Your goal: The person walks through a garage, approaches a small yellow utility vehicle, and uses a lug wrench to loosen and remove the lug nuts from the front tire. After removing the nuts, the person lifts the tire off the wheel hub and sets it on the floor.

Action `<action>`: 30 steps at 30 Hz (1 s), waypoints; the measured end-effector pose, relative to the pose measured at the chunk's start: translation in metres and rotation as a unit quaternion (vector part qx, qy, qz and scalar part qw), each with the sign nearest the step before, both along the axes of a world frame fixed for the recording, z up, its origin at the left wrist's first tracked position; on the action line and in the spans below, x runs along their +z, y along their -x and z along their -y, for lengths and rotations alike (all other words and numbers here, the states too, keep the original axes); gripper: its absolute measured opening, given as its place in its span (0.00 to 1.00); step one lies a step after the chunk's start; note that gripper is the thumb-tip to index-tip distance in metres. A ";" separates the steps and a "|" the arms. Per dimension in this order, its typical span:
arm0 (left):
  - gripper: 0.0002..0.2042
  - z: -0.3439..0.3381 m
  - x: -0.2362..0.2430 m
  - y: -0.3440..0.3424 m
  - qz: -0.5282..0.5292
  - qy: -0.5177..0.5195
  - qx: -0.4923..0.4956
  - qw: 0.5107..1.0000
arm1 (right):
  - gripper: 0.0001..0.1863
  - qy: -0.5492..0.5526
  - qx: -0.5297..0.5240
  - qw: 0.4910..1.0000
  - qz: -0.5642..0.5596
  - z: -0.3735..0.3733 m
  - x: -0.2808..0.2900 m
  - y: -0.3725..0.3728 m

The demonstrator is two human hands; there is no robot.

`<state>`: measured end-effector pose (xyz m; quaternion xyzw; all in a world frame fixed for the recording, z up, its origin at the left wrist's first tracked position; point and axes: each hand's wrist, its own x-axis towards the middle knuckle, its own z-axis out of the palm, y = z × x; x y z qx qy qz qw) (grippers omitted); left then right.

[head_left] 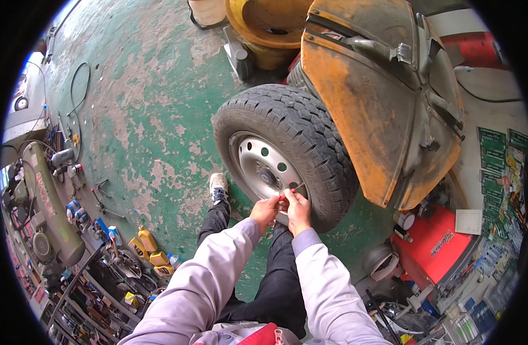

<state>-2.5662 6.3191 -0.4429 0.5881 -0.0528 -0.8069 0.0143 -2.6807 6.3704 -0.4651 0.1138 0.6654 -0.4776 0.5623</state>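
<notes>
A black tyre (327, 155) on a silver steel rim (264, 150) stands upright in front of me, with round holes about its hub. My left hand (264, 211) and my right hand (299, 211) meet at the lower edge of this rim, both closed. Between their fingertips shows a small red-handled tool (284, 196) with a thin metal shaft pointing up toward the tyre's sidewall. Most of its handle is hidden by my fingers, so its exact kind does not show. The left thumb and fingers pinch it from one side, the right ones from the other.
Beside the tyre leans a large worn orange metal piece (356, 98); a yellow wheel rim (270, 20) lies behind. A red box (433, 244) stands at right. On the left are a green compressor tank (54, 207), yellow bottles (149, 240) and a loose hose (74, 86).
</notes>
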 end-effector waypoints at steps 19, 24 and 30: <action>0.21 0.001 -0.003 0.003 -0.025 0.027 0.010 0.999 | 0.15 -0.044 -0.076 0.996 -0.016 0.007 0.005 0.008; 0.24 0.003 -0.002 0.002 -0.025 0.013 -0.005 1.000 | 0.14 -0.050 -0.137 0.989 -0.019 0.011 0.011 0.005; 0.26 0.004 -0.001 0.002 -0.025 0.004 -0.023 0.999 | 0.13 -0.064 -0.181 0.981 -0.017 0.020 0.011 -0.003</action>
